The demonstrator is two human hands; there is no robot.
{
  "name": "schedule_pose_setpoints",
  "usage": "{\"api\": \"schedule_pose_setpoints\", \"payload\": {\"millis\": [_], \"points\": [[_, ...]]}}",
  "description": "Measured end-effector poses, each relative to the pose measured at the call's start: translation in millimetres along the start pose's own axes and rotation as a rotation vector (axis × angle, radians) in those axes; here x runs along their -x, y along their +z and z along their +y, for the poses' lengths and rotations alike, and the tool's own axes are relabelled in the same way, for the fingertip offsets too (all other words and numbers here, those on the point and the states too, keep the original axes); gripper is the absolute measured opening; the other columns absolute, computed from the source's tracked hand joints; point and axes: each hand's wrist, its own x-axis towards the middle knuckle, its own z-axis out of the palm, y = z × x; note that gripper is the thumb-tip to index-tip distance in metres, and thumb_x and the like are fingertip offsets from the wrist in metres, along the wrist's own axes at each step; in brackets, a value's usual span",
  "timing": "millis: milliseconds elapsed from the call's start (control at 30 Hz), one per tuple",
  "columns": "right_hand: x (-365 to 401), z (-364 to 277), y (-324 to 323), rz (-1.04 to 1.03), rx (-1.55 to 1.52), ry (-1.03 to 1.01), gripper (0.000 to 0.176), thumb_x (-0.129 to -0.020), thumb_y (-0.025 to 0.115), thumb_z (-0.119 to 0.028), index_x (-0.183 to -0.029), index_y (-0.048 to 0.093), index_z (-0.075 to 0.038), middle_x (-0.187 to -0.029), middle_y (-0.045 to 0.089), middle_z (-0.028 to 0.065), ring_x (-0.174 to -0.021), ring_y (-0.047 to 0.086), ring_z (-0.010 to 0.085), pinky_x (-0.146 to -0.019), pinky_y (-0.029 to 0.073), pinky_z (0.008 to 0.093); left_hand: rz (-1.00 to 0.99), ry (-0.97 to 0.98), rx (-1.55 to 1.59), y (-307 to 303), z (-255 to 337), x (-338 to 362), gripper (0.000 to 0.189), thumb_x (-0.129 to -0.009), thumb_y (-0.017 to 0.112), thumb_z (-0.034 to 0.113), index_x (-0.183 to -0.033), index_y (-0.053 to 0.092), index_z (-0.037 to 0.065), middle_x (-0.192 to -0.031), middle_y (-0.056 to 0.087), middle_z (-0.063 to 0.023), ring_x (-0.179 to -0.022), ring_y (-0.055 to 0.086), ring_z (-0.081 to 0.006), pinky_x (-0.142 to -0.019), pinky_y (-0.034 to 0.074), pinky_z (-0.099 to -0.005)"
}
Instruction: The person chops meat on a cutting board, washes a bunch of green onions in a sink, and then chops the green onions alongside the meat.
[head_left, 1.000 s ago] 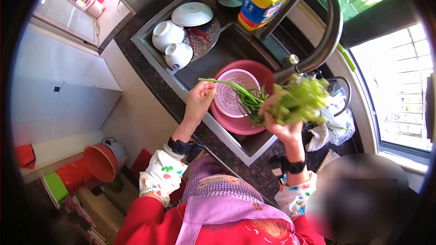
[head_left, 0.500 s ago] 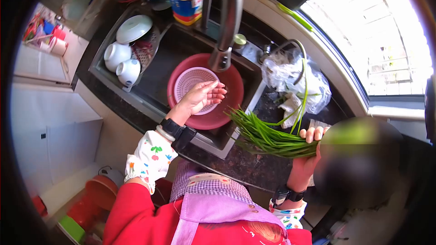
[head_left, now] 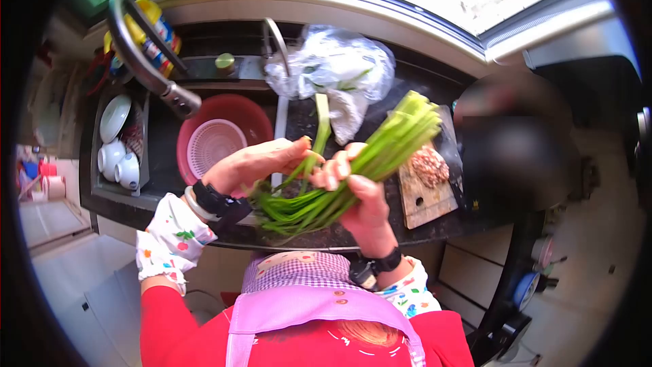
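Observation:
A bunch of long green stalks (head_left: pixel 390 146) is gripped in my right hand (head_left: pixel 360 200), its pale ends up to the right and its leaves hanging down to the left. My left hand (head_left: pixel 261 163) has its fingers pinched on a separate green stalk (head_left: pixel 322 119) beside the bunch, close to my right fingertips. Behind my left hand, a red basin (head_left: pixel 255 119) sits in the sink with a pink strainer (head_left: pixel 216 146) inside it.
Minced meat (head_left: pixel 429 166) lies on a wooden cutting board (head_left: pixel 424 204) at the right. A plastic bag (head_left: pixel 350 61) is behind the hands. The faucet (head_left: pixel 153 71) arches over the sink, near white bowls (head_left: pixel 127 170).
The view has swung to the right, bringing the cutting board and meat into sight. My left hand has left the strainer and closed on a stalk. The bunch is now in front of me, pale ends showing.

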Motion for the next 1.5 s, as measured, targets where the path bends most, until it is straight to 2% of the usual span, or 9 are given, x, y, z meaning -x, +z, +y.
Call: {"api": "schedule_pose_setpoints", "payload": {"millis": [100,167,467,700,867,1100,1367,1467,1500], "points": [[4.8,5.1,9.4,0.063,0.076,0.149,0.034,-0.084,0.064,-0.015,-0.113,0.049,-0.006,-0.092,0.056,0.0052,-0.087,0.058,0.0195,-0.084,0.047,0.0367,-0.238,0.063,0.351,-8.8,-37.4,-34.1,0.090,-0.083,0.035,0.079,-0.125,0.052,0.002,-0.077,0.056,0.0032,-0.063,0.052,-0.0062,-0.056,0.041,-0.0184],[8.9,14.0,9.8,0.181,0.102,0.256,0.033,-0.086,0.065,-0.015,-0.113,0.051,-0.005,-0.095,0.058,0.0062,-0.088,0.060,0.0182,-0.082,0.049,0.0343,-0.171,0.058,0.445,-13.0,-57.3,-34.6,0.100,-0.077,0.040,0.080,-0.135,0.045,-0.002,-0.107,0.065,-0.0095,-0.095,0.062,-0.0168,-0.087,0.048,-0.0299],[26.1,103.0,-6.5,0.185,0.226,0.357,0.051,-0.090,0.060,-0.011,-0.135,0.036,-0.003,-0.118,0.052,0.0077,-0.106,0.055,0.0141,-0.088,0.049,0.0307,0.137,-0.103,-0.014,-1.4,-38.1,0.1,0.050,-0.076,0.078,0.016,-0.118,0.060,-0.004,-0.114,0.065,-0.0167,-0.106,0.060,-0.0186,-0.093,0.046,-0.0312],[26.7,78.0,24.8,-0.255,0.700,0.188,0.070,-0.088,0.067,-0.015,-0.142,0.027,0.003,-0.132,0.045,0.0134,-0.123,0.047,0.0197,-0.102,0.040,0.0338,0.229,0.118,0.094,2.4,-0.1,53.4,0.027,-0.077,0.071,0.012,-0.097,0.065,-0.004,-0.102,0.069,-0.0211,-0.118,0.056,-0.0372,-0.105,0.039,-0.0496],[47.9,-56.9,-26.1,-0.037,1.668,-0.289,0.031,-0.077,0.071,-0.008,-0.106,0.065,0.001,-0.115,0.061,0.0190,-0.114,0.056,0.0338,-0.098,0.044,0.0391,0.408,0.201,0.017,-9.5,26.2,117.8,0.023,-0.076,0.067,0.018,-0.085,0.051,0.004,-0.083,0.065,-0.0143,-0.084,0.066,-0.0265,-0.090,0.051,-0.0436],[107.4,-284.1,-344.3,0.836,2.248,-0.034,0.031,-0.090,0.059,-0.017,-0.117,0.062,-0.002,-0.110,0.063,0.0200,-0.107,0.058,0.0341,-0.093,0.047,0.0397,0.740,0.257,-0.409,6.8,43.7,168.3,0.018,-0.078,0.064,0.013,-0.084,0.049,0.005,-0.068,0.055,-0.0046,-0.063,0.056,-0.0139,-0.075,0.049,-0.0319],[90.7,-269.0,-383.0,0.839,1.516,0.062,0.035,-0.097,0.052,-0.025,-0.120,0.060,0.000,-0.110,0.065,0.0158,-0.100,0.062,0.0253,-0.087,0.048,0.0357,0.883,0.121,-0.751,14.0,37.0,170.2,0.007,-0.082,0.063,0.000,-0.087,0.059,0.002,-0.073,0.060,-0.0016,-0.067,0.058,-0.0081,-0.063,0.048,-0.0240],[70.1,-262.3,-354.6,1.037,2.178,0.117,0.039,-0.093,0.056,-0.031,-0.121,0.059,-0.004,-0.120,0.057,0.0210,-0.111,0.054,0.0382,-0.096,0.042,0.0456,0.887,0.192,-0.822,18.6,34.3,183.6,0.007,-0.083,0.059,-0.003,-0.085,0.056,0.003,-0.072,0.057,-0.0021,-0.070,0.056,-0.0105,-0.077,0.048,-0.0284],[62.6,-257.8,-366.3,0.998,2.256,-0.317,0.037,-0.092,0.057,-0.027,-0.121,0.059,-0.005,-0.118,0.057,0.0198,-0.107,0.055,0.0363,-0.094,0.043,0.0460,0.871,0.224,-0.837,20.4,35.1,187.8,0.008,-0.084,0.057,-0.004,-0.085,0.054,0.004,-0.072,0.056,-0.0022,-0.070,0.055,-0.0114,-0.082,0.048,-0.0309]]}}
